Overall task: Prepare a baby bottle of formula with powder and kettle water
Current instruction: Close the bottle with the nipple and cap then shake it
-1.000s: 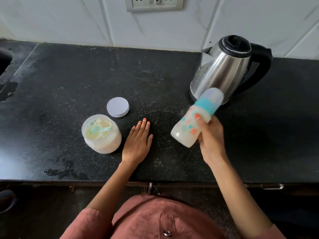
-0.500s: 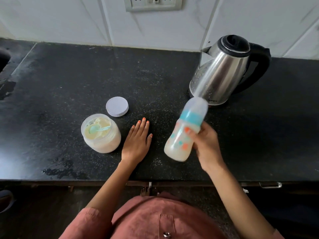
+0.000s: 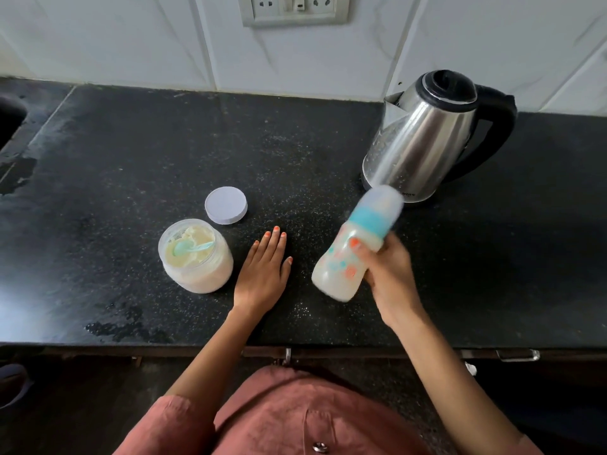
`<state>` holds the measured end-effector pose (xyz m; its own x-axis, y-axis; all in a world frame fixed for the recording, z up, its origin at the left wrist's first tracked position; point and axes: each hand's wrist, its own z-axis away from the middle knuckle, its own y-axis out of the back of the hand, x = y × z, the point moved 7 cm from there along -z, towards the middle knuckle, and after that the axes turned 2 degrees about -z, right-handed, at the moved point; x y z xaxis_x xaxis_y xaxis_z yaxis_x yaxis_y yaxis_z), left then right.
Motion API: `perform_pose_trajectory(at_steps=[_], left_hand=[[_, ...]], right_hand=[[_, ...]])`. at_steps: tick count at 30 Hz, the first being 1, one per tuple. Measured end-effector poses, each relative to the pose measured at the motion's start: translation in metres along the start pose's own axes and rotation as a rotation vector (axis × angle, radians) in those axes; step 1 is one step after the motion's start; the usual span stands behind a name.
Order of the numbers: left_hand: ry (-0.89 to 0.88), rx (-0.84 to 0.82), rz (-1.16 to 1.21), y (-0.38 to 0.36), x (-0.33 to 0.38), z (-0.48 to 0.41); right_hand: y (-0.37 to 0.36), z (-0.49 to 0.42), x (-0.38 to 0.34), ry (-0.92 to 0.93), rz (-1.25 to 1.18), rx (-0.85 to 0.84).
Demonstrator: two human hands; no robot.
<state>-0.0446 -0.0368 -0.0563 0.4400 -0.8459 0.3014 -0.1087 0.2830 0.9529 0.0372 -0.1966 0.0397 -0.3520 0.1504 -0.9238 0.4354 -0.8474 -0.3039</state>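
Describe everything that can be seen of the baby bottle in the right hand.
The translucent plastic baby bottle has orange and teal prints, a teal collar ring and a clear domed cap, which is on. It holds milky white liquid. It is tilted, cap toward the steel kettle, and blurred. The right hand grips its side, and it seems lifted off the black counter.

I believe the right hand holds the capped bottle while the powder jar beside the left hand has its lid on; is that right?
Not quite: the head view shows the powder jar open, its lid lying on the counter just behind it. The right hand does hold the capped bottle, and the jar does sit beside the left hand.
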Motion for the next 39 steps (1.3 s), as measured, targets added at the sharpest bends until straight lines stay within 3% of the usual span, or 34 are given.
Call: perform_pose_trajectory(at_steps=[3, 8, 11, 13, 18, 23, 27, 33, 37, 39], left_hand=[[0.009, -0.009, 0.019, 0.000, 0.000, 0.000], [0.002, 0.004, 0.021, 0.001, 0.001, 0.000], [0.006, -0.008, 0.038, 0.001, 0.000, 0.000], [0.009, -0.009, 0.046, 0.000, 0.000, -0.001], [0.002, -0.008, 0.018, -0.002, -0.001, -0.001], [-0.004, -0.016, 0.002, -0.003, -0.002, -0.001], [0.002, -0.007, 0.020, 0.000, 0.000, -0.001], [0.008, -0.023, 0.030, -0.001, -0.002, -0.001], [0.002, -0.002, 0.030, 0.002, 0.001, 0.000], [0.006, -0.018, 0.021, 0.000, 0.000, 0.000]], right_hand=[[-0.011, 0.008, 0.001, -0.016, 0.173, -0.133], [0.003, -0.005, -0.015, 0.012, -0.169, 0.065], [-0.018, 0.010, 0.002, -0.012, 0.107, -0.112], [-0.023, 0.014, 0.003, -0.006, 0.154, -0.177], [-0.005, -0.002, -0.010, 0.009, -0.199, 0.082], [-0.031, 0.017, 0.006, -0.044, 0.109, -0.150], [-0.009, 0.002, -0.007, -0.021, -0.212, 0.092], [-0.021, 0.013, 0.004, -0.079, 0.123, -0.075], [-0.006, -0.002, -0.008, -0.038, -0.208, 0.139], [-0.014, 0.000, -0.004, -0.035, -0.117, 0.076]])
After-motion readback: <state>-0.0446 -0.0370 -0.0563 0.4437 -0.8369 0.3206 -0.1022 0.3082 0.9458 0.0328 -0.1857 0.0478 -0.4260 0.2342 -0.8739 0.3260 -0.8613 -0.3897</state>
